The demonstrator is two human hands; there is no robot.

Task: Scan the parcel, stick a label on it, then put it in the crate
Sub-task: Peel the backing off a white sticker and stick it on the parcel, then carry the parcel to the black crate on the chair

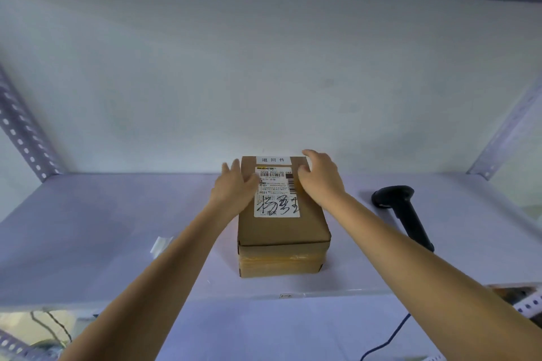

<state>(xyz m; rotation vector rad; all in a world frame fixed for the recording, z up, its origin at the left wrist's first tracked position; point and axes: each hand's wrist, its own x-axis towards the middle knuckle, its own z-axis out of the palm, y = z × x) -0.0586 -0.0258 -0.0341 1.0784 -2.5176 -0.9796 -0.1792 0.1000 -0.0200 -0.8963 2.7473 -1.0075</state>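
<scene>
A brown cardboard parcel [282, 231] stands on the white shelf [117, 228], with a printed shipping label and black handwriting on its top. A small white label [273, 160] with three characters lies along the top's far edge. My left hand [234, 187] rests flat on the parcel's left top edge, fingers spread. My right hand [321, 174] lies over the far right corner, fingers apart and curled at the small label's end. A black barcode scanner [401, 208] lies on the shelf to the right of the parcel. No crate is in view.
A small strip of white backing paper [159, 245] lies on the shelf to the left. Perforated metal uprights [23, 138] frame both sides, with a white wall behind. The scanner's blue cable [390, 337] hangs below the shelf's front edge.
</scene>
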